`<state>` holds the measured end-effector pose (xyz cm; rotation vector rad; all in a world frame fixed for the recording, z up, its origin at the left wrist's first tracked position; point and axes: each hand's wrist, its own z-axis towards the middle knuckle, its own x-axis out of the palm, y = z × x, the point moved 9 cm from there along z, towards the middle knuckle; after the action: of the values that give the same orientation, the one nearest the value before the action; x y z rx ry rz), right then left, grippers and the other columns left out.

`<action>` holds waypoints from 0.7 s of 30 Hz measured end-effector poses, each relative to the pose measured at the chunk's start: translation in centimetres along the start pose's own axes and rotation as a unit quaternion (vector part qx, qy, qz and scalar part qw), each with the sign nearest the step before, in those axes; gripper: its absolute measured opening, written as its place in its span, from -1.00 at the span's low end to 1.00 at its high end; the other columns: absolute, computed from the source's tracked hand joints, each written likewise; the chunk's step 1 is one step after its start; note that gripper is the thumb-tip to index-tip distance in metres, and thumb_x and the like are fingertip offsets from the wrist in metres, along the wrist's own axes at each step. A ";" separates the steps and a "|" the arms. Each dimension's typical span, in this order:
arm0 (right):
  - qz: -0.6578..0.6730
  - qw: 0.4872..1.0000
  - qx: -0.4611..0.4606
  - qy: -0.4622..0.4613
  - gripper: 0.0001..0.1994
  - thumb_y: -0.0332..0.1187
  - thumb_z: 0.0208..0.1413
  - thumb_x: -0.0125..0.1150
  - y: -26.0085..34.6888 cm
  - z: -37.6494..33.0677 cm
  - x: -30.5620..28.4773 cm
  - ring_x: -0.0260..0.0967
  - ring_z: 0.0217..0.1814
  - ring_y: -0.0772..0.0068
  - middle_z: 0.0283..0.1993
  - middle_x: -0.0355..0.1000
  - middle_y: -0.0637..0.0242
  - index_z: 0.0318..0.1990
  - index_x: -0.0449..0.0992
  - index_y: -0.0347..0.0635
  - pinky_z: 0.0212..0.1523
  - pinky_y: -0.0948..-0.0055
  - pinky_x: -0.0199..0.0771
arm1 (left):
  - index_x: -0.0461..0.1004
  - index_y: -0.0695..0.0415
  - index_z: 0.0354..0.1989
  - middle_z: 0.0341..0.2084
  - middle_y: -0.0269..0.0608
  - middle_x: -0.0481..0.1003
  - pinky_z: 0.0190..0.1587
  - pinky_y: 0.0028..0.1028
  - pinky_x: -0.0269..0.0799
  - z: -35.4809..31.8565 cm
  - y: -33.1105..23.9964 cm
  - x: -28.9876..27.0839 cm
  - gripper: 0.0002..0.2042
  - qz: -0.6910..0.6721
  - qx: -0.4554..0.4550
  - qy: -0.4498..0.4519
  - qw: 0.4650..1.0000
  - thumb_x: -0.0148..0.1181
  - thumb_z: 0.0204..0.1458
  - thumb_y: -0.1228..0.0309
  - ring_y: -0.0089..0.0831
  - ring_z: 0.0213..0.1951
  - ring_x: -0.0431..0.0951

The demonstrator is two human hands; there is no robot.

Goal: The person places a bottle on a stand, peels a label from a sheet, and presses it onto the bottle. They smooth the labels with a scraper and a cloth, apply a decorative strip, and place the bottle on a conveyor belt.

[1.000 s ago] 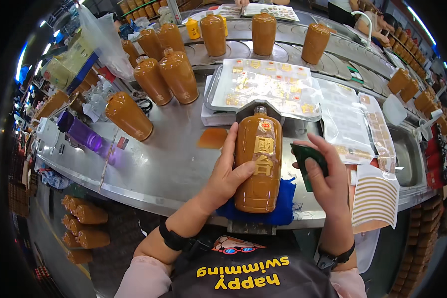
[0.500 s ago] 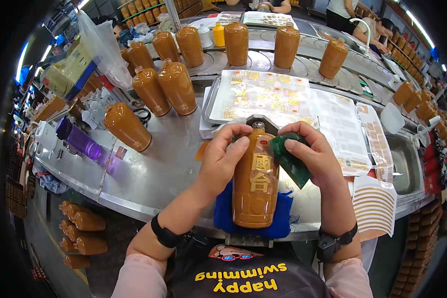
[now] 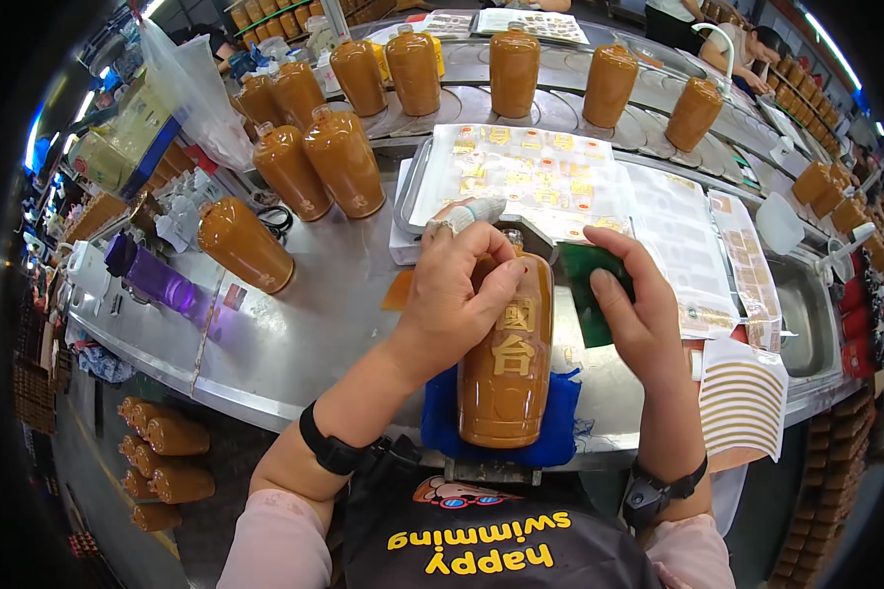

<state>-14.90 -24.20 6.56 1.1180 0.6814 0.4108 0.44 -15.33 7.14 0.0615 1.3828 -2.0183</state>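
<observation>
A glossy brown bottle [image 3: 501, 398] with raised gold characters lies tilted before me, its base toward me on a blue cloth [image 3: 560, 417]. My left hand [image 3: 454, 294] is over the bottle's upper left side. Its thumb and forefinger come together in a pinch at the shoulder, by a small red mark; what they hold, if anything, is hidden. White wrapping covers another of its fingers. To the right of the bottle, my right hand [image 3: 643, 304] grips a flat dark green scraper [image 3: 584, 304] between thumb and fingers, apart from the bottle.
Beyond the bottle, a tray [image 3: 417, 187] bears sheets of gold decals [image 3: 521, 167]. More brown bottles stand at the left [image 3: 246, 245] and along a conveyor [image 3: 609, 83]. A purple drinking bottle [image 3: 157, 275] lies left; a sink [image 3: 805, 324] is at right. Co-workers sit farther off.
My left hand has moved in over the bottle's shoulder and closed to a pinch. My right hand has drawn the scraper off the bottle to the right. Conveyor bottles have shifted right.
</observation>
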 end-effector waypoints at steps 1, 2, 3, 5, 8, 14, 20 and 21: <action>-0.012 0.999 -0.049 -0.008 -0.65 -0.60 0.17 -0.03 0.7 -0.5 0.2 0.41 -0.02 0.43 0.02 0.42 0.12 0.12 0.38 -0.25 -0.05 0.46 0.44 | 0.42 0.17 -0.38 -0.50 -0.18 0.45 -0.04 -0.32 0.19 0.0 0.1 0.1 -0.88 0.000 -0.001 0.001 1.000 0.17 0.03 0.39 -0.25 -0.29 0.35; -0.024 0.995 -0.098 -0.016 -0.62 -0.67 0.14 -0.07 1.4 -1.1 0.2 0.42 0.02 0.36 0.09 0.38 0.03 0.12 0.38 -0.24 -0.02 0.40 0.45 | 0.42 0.17 -0.39 -0.49 -0.17 0.46 -0.05 -0.31 0.21 0.0 -0.1 0.0 -0.88 0.021 0.012 -0.008 1.000 0.17 0.03 0.39 -0.23 -0.28 0.35; -0.063 0.989 -0.130 0.005 -0.49 -0.79 0.02 -0.08 2.3 -1.8 0.5 0.41 0.10 0.14 0.18 0.30 -0.07 0.12 0.42 -0.17 0.03 0.31 0.44 | 0.42 0.18 -0.39 -0.48 -0.16 0.46 -0.06 -0.31 0.22 -0.1 -0.3 -0.1 -0.88 0.041 0.025 -0.016 0.999 0.17 0.02 0.40 -0.22 -0.28 0.35; -0.123 0.976 -0.176 0.024 -0.47 -0.79 -0.03 -0.04 2.9 -3.0 1.1 0.38 0.11 0.06 0.18 0.29 -0.08 0.11 0.44 -0.14 0.05 0.28 0.42 | 0.41 0.18 -0.39 -0.46 -0.16 0.46 -0.07 -0.29 0.23 -0.1 -0.3 0.0 -0.88 0.039 0.024 -0.018 0.999 0.17 0.02 0.40 -0.21 -0.28 0.35; -0.181 0.958 -0.214 0.060 -0.42 -0.76 -0.15 0.06 3.5 -4.8 2.6 0.28 0.18 -0.10 0.20 0.26 -0.09 0.09 0.49 -0.07 0.14 0.18 0.35 | 0.40 0.19 -0.37 -0.44 -0.23 0.45 -0.18 -0.40 0.29 -0.1 0.0 -0.1 -0.87 0.058 0.040 -0.026 0.997 0.17 0.04 0.41 -0.36 -0.32 0.37; -0.227 0.946 -0.229 0.036 -0.49 -0.71 -0.20 0.12 1.8 -6.1 2.1 0.27 0.17 -0.12 0.16 0.29 -0.08 0.01 0.53 -0.12 0.15 0.16 0.34 | 0.34 0.20 -0.12 -0.25 -0.15 0.42 0.03 -0.31 0.23 -0.6 2.0 0.1 -0.72 -0.139 -0.083 -0.038 0.986 0.18 0.06 0.33 -0.27 -0.14 0.38; 0.073 0.994 0.081 -0.030 -0.64 -0.54 0.08 0.10 -2.5 -5.0 -0.7 0.45 -0.22 0.55 -0.18 0.50 0.18 0.07 0.33 -0.27 -0.23 0.52 0.46 | 0.02 0.28 0.26 0.14 0.02 0.17 0.28 -0.25 0.00 -5.0 2.9 0.7 -0.24 -0.121 -0.102 0.024 0.987 0.23 0.03 0.10 -0.19 0.22 0.15; 0.078 0.994 0.070 -0.013 -0.66 -0.50 0.07 0.13 -2.6 -4.3 -0.7 0.42 -0.22 0.58 -0.22 0.48 0.24 0.03 0.36 -0.26 -0.22 0.55 0.43 | 0.01 0.27 0.27 0.14 0.02 0.17 0.28 -0.24 0.00 -5.5 1.9 0.6 -0.24 -0.078 -0.058 0.020 0.995 0.23 0.03 0.10 -0.19 0.22 0.15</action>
<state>-18.44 -22.73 3.23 1.3123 0.6091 0.4868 -0.72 -11.38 2.96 -0.0576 1.5697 -2.0682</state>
